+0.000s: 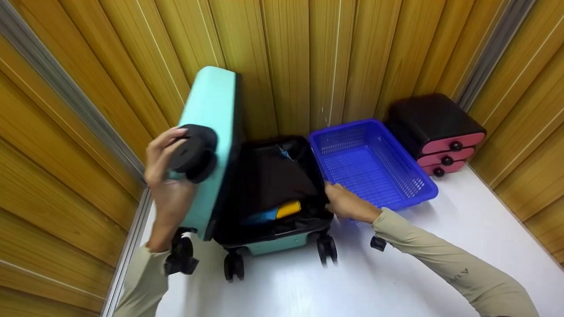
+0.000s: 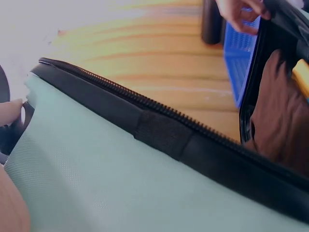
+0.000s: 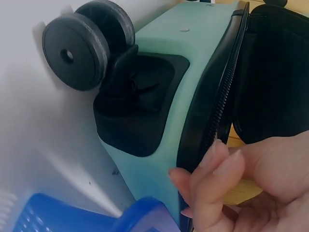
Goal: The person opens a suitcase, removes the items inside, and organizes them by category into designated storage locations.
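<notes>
A mint-green suitcase (image 1: 275, 246) lies on the floor with its lid (image 1: 209, 101) raised at a slant to the left. My left hand (image 1: 167, 180) grips a black wheel (image 1: 189, 152) on the lid's outer side. Across the suitcase, my right hand (image 1: 346, 202) holds the zippered edge (image 3: 219, 104) of the lower half, fingers curled at the rim. Dark brown cloth (image 2: 285, 116) fills much of that half. A yellow and blue item (image 1: 288, 209) lies at its front, and a small bit of blue (image 1: 285, 153) shows near the back.
Close against the suitcase's right side stands a blue plastic basket (image 1: 434, 191) with perforated walls. Behind it, a black box with pink drawers (image 1: 454, 145) sits in the corner. Wood-patterned panels (image 1: 286, 66) rise behind and on both sides of the white floor (image 1: 291, 286).
</notes>
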The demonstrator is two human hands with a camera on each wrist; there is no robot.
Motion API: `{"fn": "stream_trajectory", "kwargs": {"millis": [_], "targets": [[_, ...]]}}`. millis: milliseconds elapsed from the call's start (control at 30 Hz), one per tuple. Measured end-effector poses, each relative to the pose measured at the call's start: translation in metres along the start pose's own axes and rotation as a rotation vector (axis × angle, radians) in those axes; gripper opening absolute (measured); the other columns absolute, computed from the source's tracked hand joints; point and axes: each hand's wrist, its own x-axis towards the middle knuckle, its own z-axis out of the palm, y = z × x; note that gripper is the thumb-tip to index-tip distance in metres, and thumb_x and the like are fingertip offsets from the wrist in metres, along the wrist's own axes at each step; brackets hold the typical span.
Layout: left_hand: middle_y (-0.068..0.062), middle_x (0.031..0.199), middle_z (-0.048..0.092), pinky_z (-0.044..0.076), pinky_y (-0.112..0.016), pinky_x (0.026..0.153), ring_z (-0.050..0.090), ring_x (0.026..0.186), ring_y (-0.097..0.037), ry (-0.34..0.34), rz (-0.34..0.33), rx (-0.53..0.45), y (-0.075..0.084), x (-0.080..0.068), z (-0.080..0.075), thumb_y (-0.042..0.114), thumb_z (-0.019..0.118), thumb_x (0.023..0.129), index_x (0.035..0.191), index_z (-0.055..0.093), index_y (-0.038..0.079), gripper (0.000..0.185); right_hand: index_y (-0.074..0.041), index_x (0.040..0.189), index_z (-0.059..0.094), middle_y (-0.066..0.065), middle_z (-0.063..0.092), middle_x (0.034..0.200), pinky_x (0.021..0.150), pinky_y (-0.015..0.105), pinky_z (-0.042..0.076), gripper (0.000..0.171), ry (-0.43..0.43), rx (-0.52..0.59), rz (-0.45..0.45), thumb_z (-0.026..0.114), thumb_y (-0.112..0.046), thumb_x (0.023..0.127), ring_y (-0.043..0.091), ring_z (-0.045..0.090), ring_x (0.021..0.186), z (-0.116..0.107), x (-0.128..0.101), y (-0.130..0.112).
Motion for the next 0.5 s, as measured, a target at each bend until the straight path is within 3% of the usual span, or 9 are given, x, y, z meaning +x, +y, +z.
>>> {"fn": "stream_trajectory", "kwargs": {"millis": [133,267,400,500], "targets": [[-0.017,0.119,0.061,0.041,-0.037,0.105,0.054,0.116,-0.028,0.119,-0.115,0.025,-0.006,0.000,-0.030,0.000,0.076,0.075,0.101,0.061,-0.015,0.034,0.023,0.139,0.030,0.039,0.055,0.127,0.097,0.055,0.049,0.070,-0.017,-0.134,0.028,0.064,-0.001,0.083,0.049,0.058,0.114,-0.001,-0.002,-0.003],[-0.011,0.119,0.063,0.041,-0.035,0.105,0.055,0.114,-0.028,0.295,-0.220,0.002,-0.020,0.000,-0.058,0.002,0.080,0.075,0.108,0.063,-0.010,0.039,0.018,0.145,0.025,0.036,0.051,0.135,0.105,0.060,0.041,0.075,-0.041,-0.159,0.075,0.066,-0.008,0.087,0.049,0.051,0.123,-0.003,-0.001,-0.005],[-0.015,0.117,0.065,0.044,-0.033,0.103,0.058,0.111,-0.029,0.504,-0.329,-0.111,-0.033,-0.002,-0.088,-0.003,0.078,0.076,0.117,0.062,-0.004,0.044,0.017,0.143,0.028,0.033,0.057,0.129,0.099,0.060,0.045,0.075,-0.023,-0.203,0.069,0.068,-0.010,0.086,0.048,0.057,0.115,-0.004,-0.001,-0.004],[-0.018,0.121,0.063,0.046,-0.031,0.103,0.059,0.115,-0.029,0.662,-0.411,-0.233,-0.048,-0.011,-0.113,-0.006,0.077,0.077,0.126,0.055,-0.003,0.054,0.015,0.138,0.034,0.028,0.066,0.110,0.082,0.058,0.052,0.071,0.024,-0.254,0.018,0.071,-0.008,0.082,0.046,0.064,0.095,-0.004,-0.004,-0.001]]}}
